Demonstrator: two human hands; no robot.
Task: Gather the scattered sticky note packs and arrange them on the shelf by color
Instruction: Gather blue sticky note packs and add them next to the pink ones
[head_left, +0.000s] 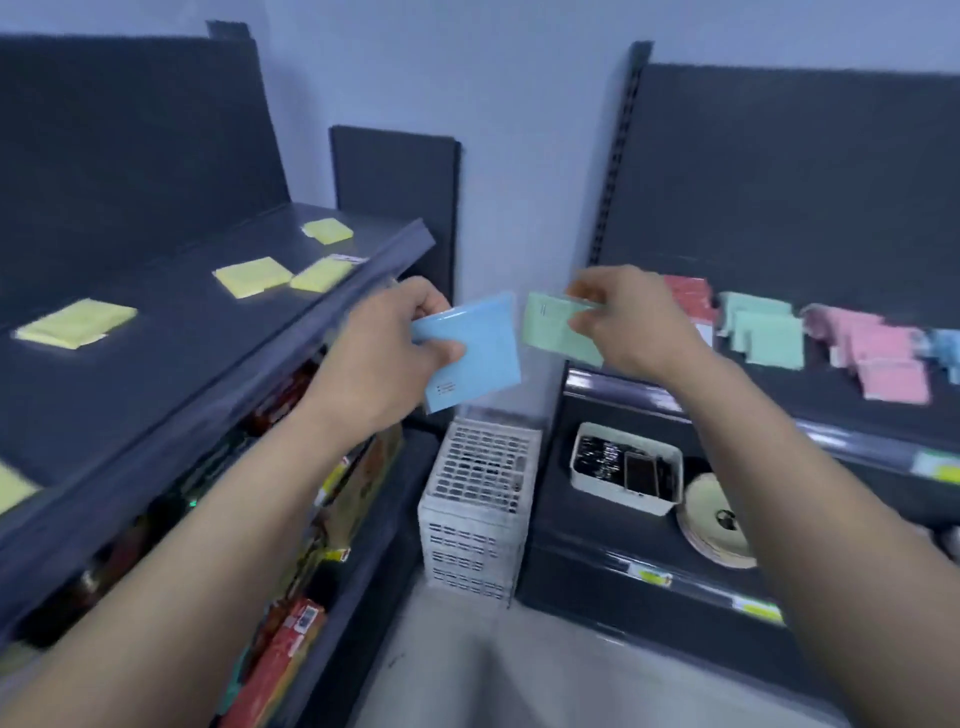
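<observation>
My left hand (400, 343) grips a light blue sticky note pack (475, 353) in the gap between two dark shelves. My right hand (631, 322) pinches a pale green pack (550, 327) just to the right of it. On the left shelf (156, 364) lie several yellow packs (253, 276). The right shelf (831, 395) holds packs grouped by colour: red packs (688, 296), green packs (763, 332), pink packs (878, 353) and blue packs (945, 348) at the frame's right edge.
A white perforated crate (478, 509) stands on the floor between the shelf units. Below the right shelf sit a white bin of dark items (623, 473) and a round cream disc (714, 519). Red and yellow boxed goods (291, 639) fill the lower left shelves.
</observation>
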